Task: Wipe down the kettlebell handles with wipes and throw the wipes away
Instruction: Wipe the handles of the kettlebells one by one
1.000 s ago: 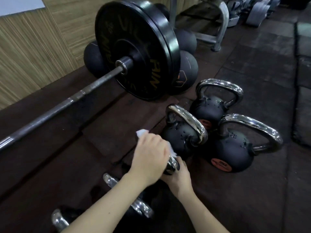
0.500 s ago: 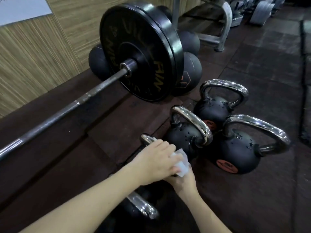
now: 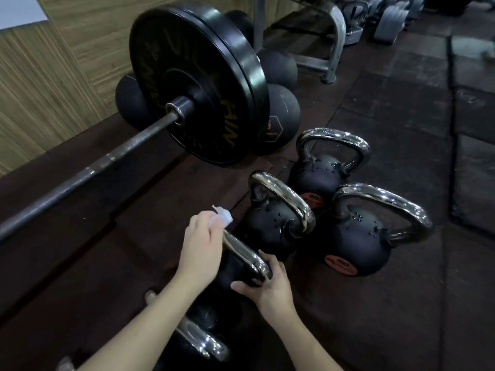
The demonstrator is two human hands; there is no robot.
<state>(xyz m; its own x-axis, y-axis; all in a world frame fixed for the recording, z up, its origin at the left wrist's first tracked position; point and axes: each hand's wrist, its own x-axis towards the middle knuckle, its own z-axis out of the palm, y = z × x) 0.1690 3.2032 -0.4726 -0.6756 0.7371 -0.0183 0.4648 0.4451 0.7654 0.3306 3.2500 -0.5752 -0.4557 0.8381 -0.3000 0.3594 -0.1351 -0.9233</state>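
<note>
Several black kettlebells with chrome handles stand on the dark floor mat. My left hand (image 3: 199, 246) is closed on a white wipe (image 3: 221, 217), pressed on the far end of the chrome handle (image 3: 246, 254) of the kettlebell right in front of me. My right hand (image 3: 269, 286) grips that kettlebell's black body just under the near end of the handle. Beyond it stand a wet kettlebell (image 3: 273, 223), another kettlebell (image 3: 359, 236) at right and a third kettlebell (image 3: 325, 167) behind. A chrome handle (image 3: 203, 341) of a nearer kettlebell shows under my left forearm.
A loaded barbell (image 3: 93, 170) with a large black plate (image 3: 203, 87) runs across the left. Black medicine balls (image 3: 281, 119) lie behind the plate by the wooden wall. A metal rack leg (image 3: 333, 46) and more weights stand at the back.
My left hand has slid the wipe from the near end of the handle back to its far end. My right hand has stayed on the kettlebell body.
</note>
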